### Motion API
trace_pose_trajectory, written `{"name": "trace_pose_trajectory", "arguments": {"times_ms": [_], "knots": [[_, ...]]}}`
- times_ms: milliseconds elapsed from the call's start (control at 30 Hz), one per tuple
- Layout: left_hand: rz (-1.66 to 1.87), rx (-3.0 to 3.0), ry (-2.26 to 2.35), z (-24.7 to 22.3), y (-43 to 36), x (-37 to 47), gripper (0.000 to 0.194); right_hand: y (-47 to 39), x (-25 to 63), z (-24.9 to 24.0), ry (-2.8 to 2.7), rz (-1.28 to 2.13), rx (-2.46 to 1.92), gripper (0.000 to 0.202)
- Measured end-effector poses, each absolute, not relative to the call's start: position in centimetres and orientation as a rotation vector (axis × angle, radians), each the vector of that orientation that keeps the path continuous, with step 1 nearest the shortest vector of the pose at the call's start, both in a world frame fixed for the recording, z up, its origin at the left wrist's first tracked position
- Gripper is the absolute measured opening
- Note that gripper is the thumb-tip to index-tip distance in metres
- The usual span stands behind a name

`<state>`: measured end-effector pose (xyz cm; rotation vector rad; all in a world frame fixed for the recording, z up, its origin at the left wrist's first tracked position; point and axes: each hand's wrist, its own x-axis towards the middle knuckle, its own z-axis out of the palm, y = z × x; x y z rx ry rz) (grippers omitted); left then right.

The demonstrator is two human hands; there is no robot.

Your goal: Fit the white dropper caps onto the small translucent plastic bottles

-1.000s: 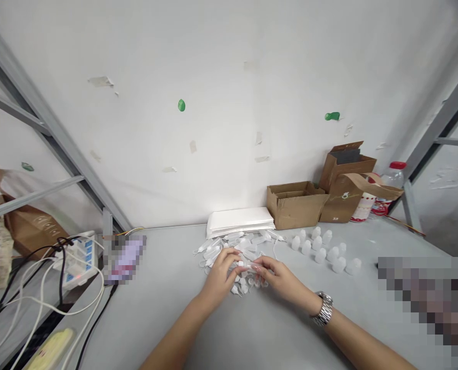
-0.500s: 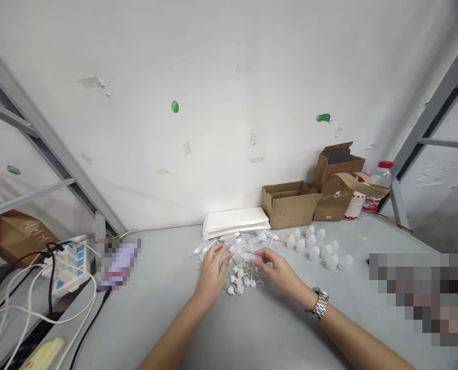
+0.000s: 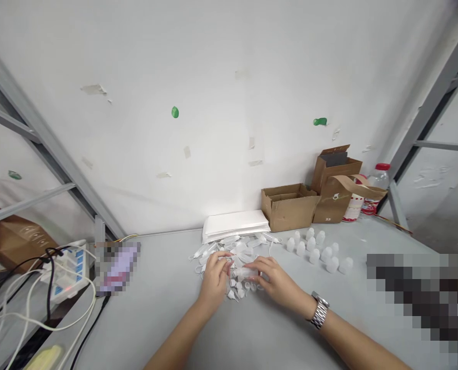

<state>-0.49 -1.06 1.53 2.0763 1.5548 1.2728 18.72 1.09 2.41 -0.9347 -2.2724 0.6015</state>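
A heap of translucent white plastic parts (image 3: 244, 244) lies at the middle of the grey table. My right hand (image 3: 273, 277) grips a small clear plastic bottle (image 3: 246, 273) between thumb and fingers, held level over the near side of the heap. At the bottle's left end is my left hand (image 3: 214, 275), its thumb and fingertips pinched together; what they hold, if anything, is too small to make out. Just below the bottle lie several small white caps (image 3: 232, 294). To the right, several frosted plastic bulbs (image 3: 314, 256) stand upright in loose rows.
Behind the heap lies a stack of white sheets or envelopes (image 3: 234, 224), beside an open cardboard box (image 3: 290, 213). A brown paper bag (image 3: 329, 203) and a red-capped bottle (image 3: 379, 180) stand farther right. On the left are a power strip (image 3: 69, 277) and tangled cables.
My right hand and the bottle have come slightly down and nearer. My left fingers have drawn in from a looser spread to a pinch by the bottle's end.
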Motion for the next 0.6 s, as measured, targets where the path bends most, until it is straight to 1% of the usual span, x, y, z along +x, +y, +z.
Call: {"name": "trace_pose_trajectory", "arguments": {"times_ms": [200, 333, 400, 500, 567, 600], "knots": [[1.378, 2.086, 1.683, 0.4, 0.1, -1.5, 0.026, -0.1, 18.2, 3.1, -2.356, 0.16, -0.946, 0.017], [1.301, 2.162, 1.711, 0.0, 0.1, -1.5, 0.024, -1.6, 18.9, 2.9, -2.374, 0.064, -1.041, 0.016], [1.271, 2.142, 1.757, 0.4, 0.2, -2.0, 0.024, -2.3, 20.2, 2.7, -2.367, 0.062, -1.134, 0.018], [1.399, 1.934, 1.98, 1.2, 0.5, -3.4, 0.029, -2.9, 23.5, 2.1, -2.234, 0.144, -1.357, 0.019], [1.442, 1.887, 2.041, 1.5, 0.6, -3.7, 0.031, -3.1, 26.1, 1.8, -2.04, 0.318, -1.493, 0.015], [1.412, 1.925, 2.011, 1.5, 0.5, -3.5, 0.032, -3.2, 27.4, 1.7, -1.94, 0.433, -1.528, 0.016]]}}
